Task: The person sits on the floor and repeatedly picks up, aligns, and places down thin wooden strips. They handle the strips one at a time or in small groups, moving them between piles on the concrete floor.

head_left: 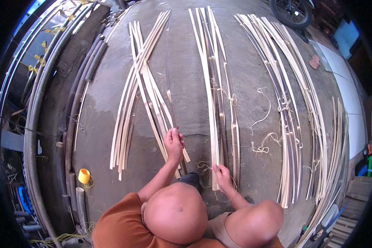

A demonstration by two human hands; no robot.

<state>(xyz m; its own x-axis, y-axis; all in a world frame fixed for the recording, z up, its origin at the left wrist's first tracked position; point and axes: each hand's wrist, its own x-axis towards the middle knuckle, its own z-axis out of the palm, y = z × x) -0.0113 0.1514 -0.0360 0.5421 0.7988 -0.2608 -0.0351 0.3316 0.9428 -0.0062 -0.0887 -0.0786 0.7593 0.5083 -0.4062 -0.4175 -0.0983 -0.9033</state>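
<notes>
A bundle of long, flat, pale and dark bamboo-like strips (pixel 213 124) is laid lengthwise on a grey concrete floor (pixel 188 82). Its near end is pinched narrowly between the thumb and fingers of the right hand (pixel 224 178). Just left of the bundle, a single slender, dark strip with a pale section (pixel 168 96) is gripped in the closed fingers of the left hand (pixel 174 144). Farther left of the bundle, a crossed pile of flat, pale strips (pixel 142 62) is spread. To its right, curled, pale fibre ties (pixel 260 149) are scattered near tied groups of pale and dark strips (pixel 285 136). Well left of the bundle, a hollow, yellow cylinder (pixel 84 176) is seen.
</notes>
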